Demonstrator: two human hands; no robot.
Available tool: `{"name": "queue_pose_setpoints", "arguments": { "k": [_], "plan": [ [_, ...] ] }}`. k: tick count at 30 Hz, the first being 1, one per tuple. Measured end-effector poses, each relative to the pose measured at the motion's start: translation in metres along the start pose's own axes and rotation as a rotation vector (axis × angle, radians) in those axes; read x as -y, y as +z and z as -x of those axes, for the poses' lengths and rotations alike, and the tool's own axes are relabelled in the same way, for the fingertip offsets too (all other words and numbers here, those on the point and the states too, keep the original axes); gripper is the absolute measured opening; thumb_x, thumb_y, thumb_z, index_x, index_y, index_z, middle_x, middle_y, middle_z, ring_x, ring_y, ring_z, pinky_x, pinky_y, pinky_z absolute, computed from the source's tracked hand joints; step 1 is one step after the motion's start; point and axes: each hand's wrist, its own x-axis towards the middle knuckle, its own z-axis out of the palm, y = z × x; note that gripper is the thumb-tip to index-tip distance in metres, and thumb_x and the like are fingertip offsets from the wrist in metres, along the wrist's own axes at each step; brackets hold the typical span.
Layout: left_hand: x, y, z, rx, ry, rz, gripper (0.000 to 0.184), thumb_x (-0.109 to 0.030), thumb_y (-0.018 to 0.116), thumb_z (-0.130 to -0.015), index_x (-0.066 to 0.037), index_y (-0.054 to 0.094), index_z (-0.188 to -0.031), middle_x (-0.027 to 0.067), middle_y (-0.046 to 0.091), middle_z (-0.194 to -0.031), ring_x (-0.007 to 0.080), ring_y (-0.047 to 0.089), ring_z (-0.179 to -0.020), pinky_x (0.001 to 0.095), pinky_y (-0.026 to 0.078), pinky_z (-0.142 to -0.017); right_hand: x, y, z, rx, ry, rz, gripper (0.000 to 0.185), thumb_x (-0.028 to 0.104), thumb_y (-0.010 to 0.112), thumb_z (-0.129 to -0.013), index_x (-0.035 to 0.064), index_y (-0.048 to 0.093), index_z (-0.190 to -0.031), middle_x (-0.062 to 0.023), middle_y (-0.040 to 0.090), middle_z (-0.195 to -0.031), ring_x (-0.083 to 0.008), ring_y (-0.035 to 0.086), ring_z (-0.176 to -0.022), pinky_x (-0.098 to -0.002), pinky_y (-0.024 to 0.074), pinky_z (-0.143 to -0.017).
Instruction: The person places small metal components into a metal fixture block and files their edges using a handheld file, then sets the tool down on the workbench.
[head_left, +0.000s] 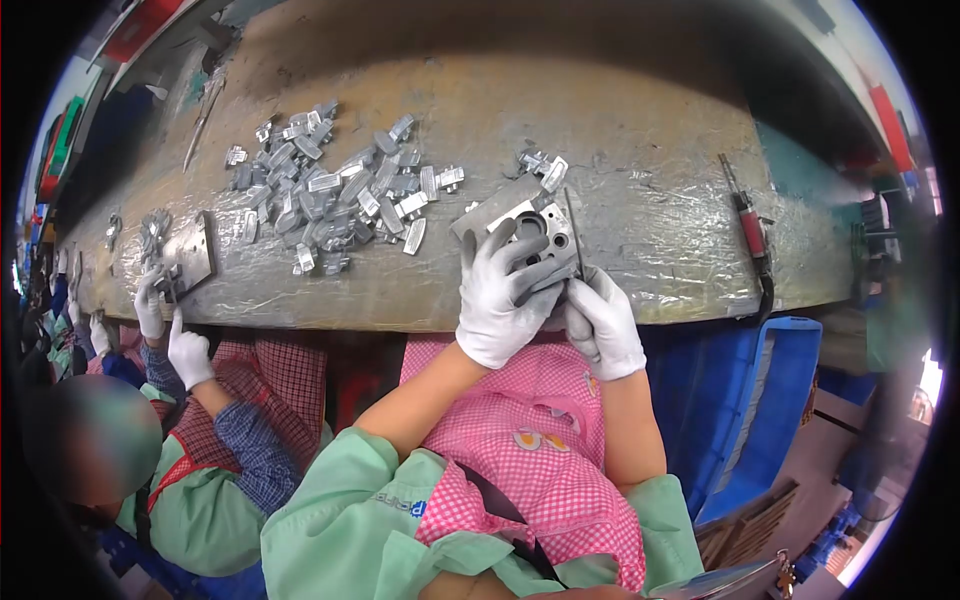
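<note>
Handwork at the near edge of a worn brown worktable (650, 130) has your white-gloved left hand (503, 298) grasping a silver, rectangular metal block with round holes (548, 228), fingers spread across its face, as your white-gloved right hand (605, 325) pinches a thin, dark, rod-like tool (572, 225) along the block's right side. Whether the tool touches the metal cannot be told from this angle. The block sits right in front of you, next to what looks like a flat grey metal slab (490, 210), with a few small silver metal pieces (545, 168) just beyond. The step in hand looks to be dressing that edge; the next move appears to call for a firm left grip and a light, straight stroke from the right. To your left lies a loose heap of small grey metal parts (330, 185); to your right, a slender red-and-black power tool (750, 228) lies on the worktable, near a blue plastic crate (700, 400). Farther left, a co-worker's white-gloved hands (150, 305) are beside a grey metal plate (193, 252)
</note>
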Motion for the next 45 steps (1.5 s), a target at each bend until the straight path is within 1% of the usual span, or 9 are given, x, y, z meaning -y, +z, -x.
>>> {"name": "queue_pose_setpoints", "arguments": {
  "k": [5,6,9,13,20,27,36,44,45],
  "plan": [
    [-0.007,-0.012,0.002,0.053,0.014,-0.211,0.037,-0.021,0.083,-0.071,-0.021,0.076,-0.107,0.0038,0.065,-0.124,0.0366,0.053,-0.127,0.0601,0.035,-0.105,-0.01,-0.004,0.029,-0.196,-0.324,0.328,0.051,0.007,0.046,-0.106,-0.0076,0.037,-0.154,-0.0004,0.053,-0.065,-0.0072,0.046,-0.05,-0.0234,0.0414,-0.049],
    [-0.002,-0.001,0.008,0.045,0.012,-0.216,0.041,-0.023,0.083,-0.068,-0.022,0.072,-0.108,0.0021,0.061,-0.128,0.0384,0.052,-0.128,0.0721,0.031,-0.109,-0.015,-0.011,0.031,-0.192,-0.371,0.34,0.053,0.005,0.044,-0.106,-0.0068,0.035,-0.156,-0.0001,0.053,-0.066,-0.0074,0.046,-0.05,-0.0234,0.042,-0.05],
    [0.001,0.015,0.012,-0.026,0.027,-0.194,0.039,-0.022,0.084,-0.072,-0.023,0.074,-0.109,0.0026,0.064,-0.125,0.0359,0.053,-0.129,0.0671,0.034,-0.107,-0.028,-0.022,0.037,-0.179,-0.557,0.724,0.052,-0.001,0.049,-0.102,0.0014,0.047,-0.154,-0.0048,0.057,-0.069,-0.0059,0.054,-0.058,-0.0253,0.0517,-0.06],
    [0.008,0.011,0.019,-0.036,0.014,-0.172,0.036,-0.021,0.084,-0.073,-0.02,0.076,-0.108,0.0028,0.066,-0.123,0.036,0.054,-0.128,0.0647,0.035,-0.108,-0.036,-0.017,0.051,-0.177,-0.681,1.033,0.042,-0.001,0.059,-0.097,0.003,0.064,-0.139,-0.0216,0.075,-0.111,-0.0272,0.078,-0.094,-0.0293,0.0584,-0.079],
    [0.017,0.025,0.024,-0.16,0.042,-0.017,0.042,-0.017,0.079,-0.068,-0.02,0.076,-0.11,0.0056,0.068,-0.122,0.0389,0.055,-0.121,0.0529,0.041,-0.104,-0.041,-0.016,0.051,-0.191,-0.68,1.062,0.045,0.0,0.063,-0.095,0.0069,0.065,-0.139,-0.0217,0.074,-0.092,-0.0307,0.074,-0.067,-0.0356,0.0564,-0.063],
    [0.009,0.018,0.013,0.01,-0.05,-0.154,0.033,-0.025,0.082,-0.076,-0.024,0.077,-0.108,0.0053,0.06,-0.136,0.0444,0.044,-0.133,0.0661,0.036,-0.106,-0.041,-0.003,0.064,-0.245,-0.771,1.298,0.045,0.006,0.067,-0.094,0.0138,0.067,-0.138,-0.0171,0.065,-0.066,-0.0312,0.066,-0.053,-0.04,0.0512,-0.052],
    [0.012,0.017,0.009,0.094,-0.03,-0.149,0.034,-0.028,0.08,-0.08,-0.028,0.077,-0.114,0.0031,0.061,-0.136,0.0453,0.043,-0.137,0.0732,0.029,-0.109,-0.045,-0.002,0.064,-0.22,-0.776,1.292,0.048,0.005,0.065,-0.095,0.0136,0.064,-0.142,-0.0215,0.066,-0.072,-0.0344,0.07,-0.061,-0.0388,0.0544,-0.058],
    [0.015,0.016,0.006,0.087,0.032,-0.219,0.043,-0.024,0.079,-0.072,-0.026,0.075,-0.115,0.0031,0.062,-0.132,0.0419,0.048,-0.133,0.0675,0.036,-0.103,-0.026,0.013,0.048,-0.211,-0.671,1.205,0.044,-0.001,0.06,-0.097,0.0052,0.062,-0.141,-0.0306,0.07,-0.103,-0.0374,0.075,-0.097,-0.0341,0.0578,-0.078],
    [0.016,0.017,0.006,0.079,0.025,-0.216,0.043,-0.024,0.079,-0.072,-0.026,0.075,-0.115,0.0031,0.062,-0.132,0.0419,0.048,-0.133,0.0675,0.036,-0.103,-0.036,0.003,0.056,-0.239,-0.708,1.313,0.049,0.004,0.064,-0.095,0.015,0.063,-0.143,-0.0224,0.067,-0.074,-0.0362,0.072,-0.064,-0.0421,0.0557,-0.059]
  ]
}}
